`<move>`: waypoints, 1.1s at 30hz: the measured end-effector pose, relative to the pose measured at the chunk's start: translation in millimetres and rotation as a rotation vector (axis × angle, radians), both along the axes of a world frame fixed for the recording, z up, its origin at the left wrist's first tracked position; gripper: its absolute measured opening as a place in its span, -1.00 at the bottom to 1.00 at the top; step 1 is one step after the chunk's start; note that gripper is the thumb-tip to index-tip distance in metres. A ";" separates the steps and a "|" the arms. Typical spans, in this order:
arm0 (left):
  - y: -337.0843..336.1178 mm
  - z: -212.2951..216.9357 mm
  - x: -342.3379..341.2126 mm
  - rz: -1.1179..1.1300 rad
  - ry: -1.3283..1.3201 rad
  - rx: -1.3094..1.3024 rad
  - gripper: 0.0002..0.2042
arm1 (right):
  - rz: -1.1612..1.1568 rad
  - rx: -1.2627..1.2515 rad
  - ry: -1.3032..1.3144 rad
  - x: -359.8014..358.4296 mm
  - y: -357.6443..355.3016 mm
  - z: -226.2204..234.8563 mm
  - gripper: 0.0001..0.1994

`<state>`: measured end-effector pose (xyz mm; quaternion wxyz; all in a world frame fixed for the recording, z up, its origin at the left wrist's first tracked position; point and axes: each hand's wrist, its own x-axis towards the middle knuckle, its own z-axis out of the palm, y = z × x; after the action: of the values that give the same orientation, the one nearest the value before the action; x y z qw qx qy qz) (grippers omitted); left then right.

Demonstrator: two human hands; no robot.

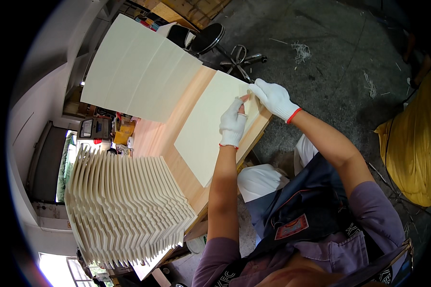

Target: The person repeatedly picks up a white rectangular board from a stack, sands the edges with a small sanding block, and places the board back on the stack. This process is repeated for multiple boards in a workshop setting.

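Note:
A flat cream sheet lies on the wooden worktable near its front edge. Over its right part is my left hand, in a white glove with bare fingertips, its fingers curled together. My right hand, in a white glove with a red cuff, is at the sheet's right corner, fingers closed at the edge. Between the two hands a thin, slightly shiny, brownish patch shows; I cannot tell whether it is film or part of the sheet. What the fingertips pinch is too small to make out.
A tall stack of bent cream panels stands on the near left of the worktable. A pile of broad cream sheets covers its far side. Beyond are a black wheeled stool and floor scraps. Yellow cloth hangs at right.

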<state>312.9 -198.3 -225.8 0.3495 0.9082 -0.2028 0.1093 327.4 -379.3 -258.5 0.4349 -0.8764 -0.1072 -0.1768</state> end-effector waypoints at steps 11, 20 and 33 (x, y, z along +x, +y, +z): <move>-7.1 6.9 -6.1 0.079 0.079 0.081 -0.76 | 0.006 0.033 -0.012 -7.0 -3.2 6.7 -0.70; -6.0 5.5 -5.1 0.057 0.062 0.126 -0.78 | -0.032 0.098 0.036 -0.5 0.2 -2.0 -0.66; -9.0 -3.0 -8.1 -0.024 -0.156 0.253 -0.61 | 0.020 0.028 -0.060 -5.4 -20.5 8.2 -0.64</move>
<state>304.8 -207.2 -228.8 0.2168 0.9312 -0.2525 0.1489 322.0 -399.8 -250.3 0.4454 -0.8635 -0.1263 -0.2001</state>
